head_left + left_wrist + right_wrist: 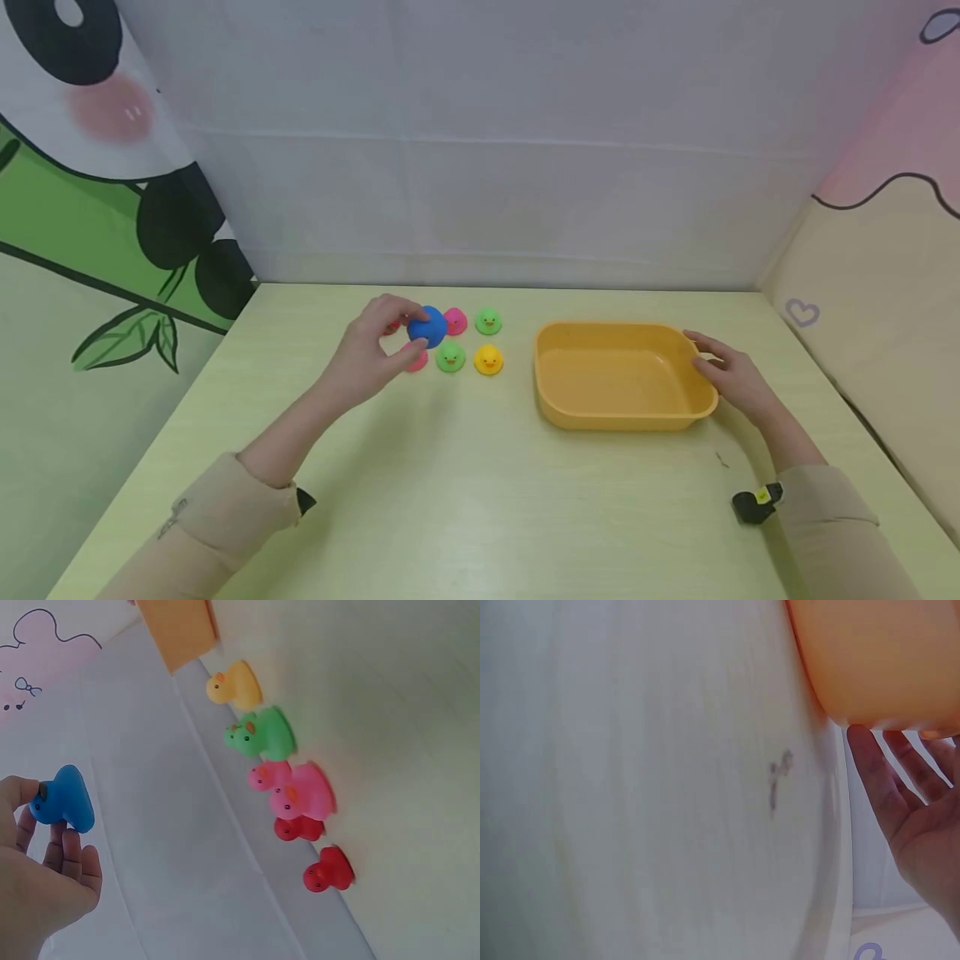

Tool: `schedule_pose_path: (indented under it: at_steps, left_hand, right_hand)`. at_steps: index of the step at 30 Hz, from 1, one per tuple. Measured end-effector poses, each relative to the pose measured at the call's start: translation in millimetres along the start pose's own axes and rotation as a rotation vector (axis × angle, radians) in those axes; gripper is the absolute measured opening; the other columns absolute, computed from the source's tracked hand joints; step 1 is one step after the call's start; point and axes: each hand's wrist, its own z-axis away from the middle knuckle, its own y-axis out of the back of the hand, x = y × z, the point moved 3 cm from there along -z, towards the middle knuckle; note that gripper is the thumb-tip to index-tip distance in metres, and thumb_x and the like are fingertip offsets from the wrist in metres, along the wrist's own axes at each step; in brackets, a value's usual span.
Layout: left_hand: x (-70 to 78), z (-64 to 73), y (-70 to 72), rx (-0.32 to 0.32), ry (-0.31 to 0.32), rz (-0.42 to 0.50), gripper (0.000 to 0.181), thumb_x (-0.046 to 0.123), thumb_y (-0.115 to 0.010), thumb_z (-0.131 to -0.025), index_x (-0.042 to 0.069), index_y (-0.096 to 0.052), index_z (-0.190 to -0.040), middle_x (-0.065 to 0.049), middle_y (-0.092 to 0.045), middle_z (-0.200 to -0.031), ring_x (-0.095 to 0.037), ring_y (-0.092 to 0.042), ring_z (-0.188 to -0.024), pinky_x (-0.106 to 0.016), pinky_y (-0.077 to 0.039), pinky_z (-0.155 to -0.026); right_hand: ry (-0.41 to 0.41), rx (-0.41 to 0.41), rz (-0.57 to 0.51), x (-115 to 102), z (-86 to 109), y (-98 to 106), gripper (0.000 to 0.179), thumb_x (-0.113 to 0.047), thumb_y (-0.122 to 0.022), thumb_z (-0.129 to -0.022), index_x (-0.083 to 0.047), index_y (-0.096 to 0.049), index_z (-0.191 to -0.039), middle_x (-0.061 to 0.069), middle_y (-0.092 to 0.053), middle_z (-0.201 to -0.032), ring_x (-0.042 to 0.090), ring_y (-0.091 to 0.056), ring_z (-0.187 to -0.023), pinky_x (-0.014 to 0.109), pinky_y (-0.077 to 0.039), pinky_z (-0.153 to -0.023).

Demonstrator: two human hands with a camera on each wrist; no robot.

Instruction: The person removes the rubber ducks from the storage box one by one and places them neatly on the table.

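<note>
My left hand (372, 346) pinches a blue rubber duck (427, 327) between thumb and fingers, raised above the tabletop. In the left wrist view the blue duck (67, 799) hangs clear of the other ducks. Under and beside that hand, in two rows, are pink ducks (455, 321), green ducks (451, 357), a yellow duck (489, 360) and red ducks (328, 870); the hand partly covers some in the head view. On the right, my right hand (731, 379) touches the right end of a yellow-orange tub (626, 423) with its extended fingers (874, 776).
Both sit on a pale wood-grain table (480, 508). A white cloth wall (510, 200) stands behind it, with cartoon-printed panels at either side. A small dark mark (722, 460) shows on the tabletop near the tub.
</note>
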Motion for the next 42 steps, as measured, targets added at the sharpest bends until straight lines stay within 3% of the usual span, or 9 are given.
schedule_pose_path:
  at_steps: [9,16,21,26,29,34,38,42]
  left_hand:
    - [-37.3,9.2,5.7,0.007,0.024,-0.056,0.03,0.011,-0.07,-0.085,0.01,-0.058,-0.112,-0.004,-0.056,-0.111,-0.019,-0.052,-0.099,-0.037,-0.047,-0.081]
    - [-66.7,11.2,12.5,0.005,0.128,-0.076,0.033,0.012,-0.069,-0.086,0.007,-0.056,-0.116,-0.009,-0.056,-0.114,-0.026,-0.052,-0.102,-0.04,-0.045,-0.08]
    - [-86.2,11.2,15.1,-0.019,0.191,-0.068,0.032,0.012,-0.067,-0.088,0.005,-0.055,-0.117,-0.011,-0.055,-0.116,-0.03,-0.051,-0.104,-0.044,-0.045,-0.083]
    - [-101.0,11.3,17.2,-0.044,0.221,-0.056,0.032,0.011,-0.066,-0.088,0.004,-0.054,-0.117,-0.013,-0.055,-0.115,-0.033,-0.051,-0.105,-0.047,-0.044,-0.084]
    - [-112.6,12.1,14.8,-0.08,0.257,-0.056,0.032,0.013,-0.065,-0.089,0.005,-0.054,-0.117,-0.013,-0.055,-0.113,-0.034,-0.05,-0.106,-0.045,-0.045,-0.085]
    - [-130.8,13.1,9.0,-0.133,0.3,-0.067,0.03,0.013,-0.065,-0.089,0.006,-0.054,-0.116,-0.012,-0.055,-0.111,-0.032,-0.05,-0.106,-0.044,-0.045,-0.087]
    - [-139.1,11.9,6.6,-0.157,0.302,-0.065,0.027,0.012,-0.064,-0.089,0.006,-0.054,-0.114,-0.011,-0.056,-0.111,-0.03,-0.051,-0.105,-0.044,-0.045,-0.087]
    - [-145.4,9.0,5.2,-0.191,0.313,-0.071,0.025,0.013,-0.063,-0.09,0.007,-0.055,-0.112,-0.011,-0.057,-0.111,-0.031,-0.052,-0.106,-0.044,-0.047,-0.087]
  right_hand:
    - [-0.004,0.001,-0.003,0.5,-0.7,-0.7,0.052,-0.026,-0.046,-0.1,-0.007,-0.032,-0.146,0.029,-0.037,-0.14,0.048,-0.046,-0.12,0.017,-0.05,-0.074]
    - [-0.004,0.009,0.009,-2.6,2.8,1.8,0.052,-0.024,-0.047,-0.1,-0.006,-0.032,-0.146,0.029,-0.037,-0.14,0.025,-0.055,-0.112,0.018,-0.051,-0.073]
    - [-0.016,0.01,0.006,-3.0,5.6,3.1,0.052,-0.024,-0.047,-0.1,-0.005,-0.032,-0.146,0.03,-0.036,-0.141,0.035,-0.053,-0.114,0.018,-0.051,-0.073]
    - [-0.018,0.01,0.013,-7.2,6.9,4.1,0.052,-0.023,-0.047,-0.1,-0.005,-0.032,-0.146,0.029,-0.038,-0.14,0.033,-0.054,-0.114,0.018,-0.051,-0.073]
    - [-0.017,0.009,0.014,-10.2,7.1,4.4,0.052,-0.023,-0.047,-0.1,-0.005,-0.031,-0.146,0.03,-0.038,-0.139,0.043,-0.05,-0.116,0.019,-0.051,-0.073]
    - [-0.026,-0.003,0.013,-11.4,7.3,4.4,0.052,-0.025,-0.046,-0.1,-0.007,-0.03,-0.147,0.03,-0.037,-0.14,0.046,-0.049,-0.116,0.02,-0.052,-0.073]
    - [-0.033,-0.004,0.019,-9.8,7.2,4.0,0.052,-0.027,-0.047,-0.1,-0.009,-0.032,-0.147,0.028,-0.039,-0.139,0.025,-0.058,-0.109,0.019,-0.051,-0.074]
    - [-0.033,0.003,0.008,-8.3,6.1,3.9,0.052,-0.028,-0.047,-0.1,-0.009,-0.033,-0.146,0.028,-0.039,-0.139,-0.002,-0.055,-0.099,0.018,-0.051,-0.074]
